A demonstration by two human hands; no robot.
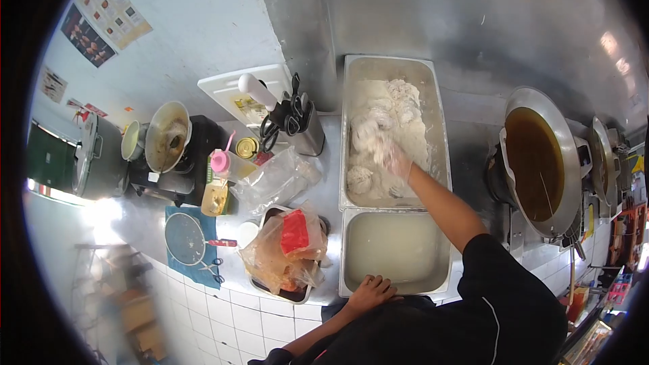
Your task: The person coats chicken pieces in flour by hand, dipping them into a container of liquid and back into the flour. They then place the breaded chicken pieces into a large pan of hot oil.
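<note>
My right hand (392,161) is down in a deep steel pan (438,135) of white flour (378,189). Flour coats its fingers, which are smeared by motion beside several lumpy floured pieces (366,128); I cannot tell whether one is gripped. Another coated piece (359,180) lies in the near left part of the flour. Directly in front of me, a second steel pan (446,257) holds cloudy pale liquid (395,247). On its near rim rests my left hand (373,293), empty, fingers apart and laid over the edge.
Right of the pans stands a large wok (534,162) of brown oil. To the left are a tray with plastic bags (287,250), a strainer (186,238) on a blue cloth, and a holder (309,134) with scissors and a knife. Farther left, a pot (169,136) sits on a burner.
</note>
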